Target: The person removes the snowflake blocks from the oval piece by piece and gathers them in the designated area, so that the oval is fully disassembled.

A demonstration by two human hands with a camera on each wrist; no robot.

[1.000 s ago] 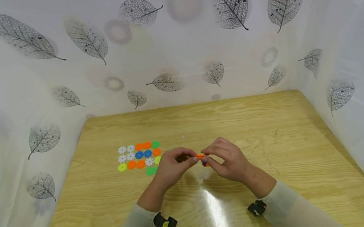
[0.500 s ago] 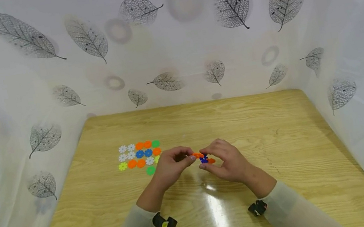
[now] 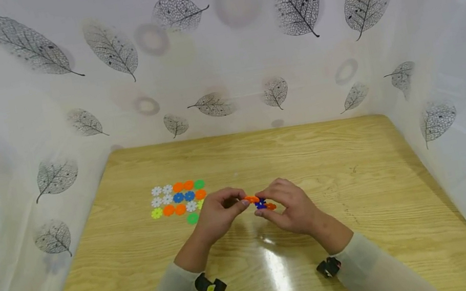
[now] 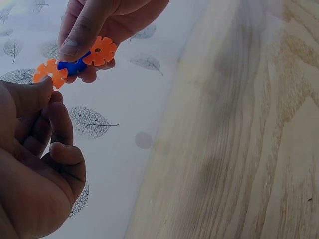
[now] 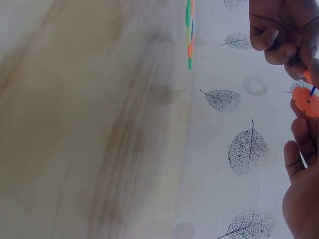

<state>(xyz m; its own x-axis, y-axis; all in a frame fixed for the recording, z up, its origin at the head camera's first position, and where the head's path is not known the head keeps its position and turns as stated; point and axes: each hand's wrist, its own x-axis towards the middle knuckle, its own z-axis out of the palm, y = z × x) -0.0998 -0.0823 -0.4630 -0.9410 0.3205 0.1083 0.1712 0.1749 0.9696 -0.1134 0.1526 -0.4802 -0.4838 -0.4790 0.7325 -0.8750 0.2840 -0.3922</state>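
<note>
Three notched flower-shaped plastic discs are joined in a short chain between my hands. My left hand (image 3: pixel 220 213) pinches the orange disc (image 4: pixel 50 73) at one end between thumb and fingertips. The middle disc, blue (image 4: pixel 75 65), is gripped between the thumb and fingers of my right hand (image 3: pixel 289 207). A second orange disc (image 4: pixel 101 51) sticks out at the chain's other end, beside the right fingers. Much of the blue disc is covered by the right thumb in the left wrist view. In the right wrist view, that second orange disc (image 5: pixel 305 102) shows at the right edge.
Left of my hands, flower discs lie flat in rows on the wooden table (image 3: pixel 359 170): white (image 3: pixel 156 191), orange (image 3: pixel 168 210), blue (image 3: pixel 178 197), green (image 3: pixel 193 218) and yellow (image 3: pixel 157 213). A leaf-printed white curtain (image 3: pixel 217 54) surrounds the table's back and sides.
The chain has turned in my hands, so the blue disc and the right-hand orange disc show more. My right thumb has shifted slightly left. Over the last half second, almost nothing has moved.
</note>
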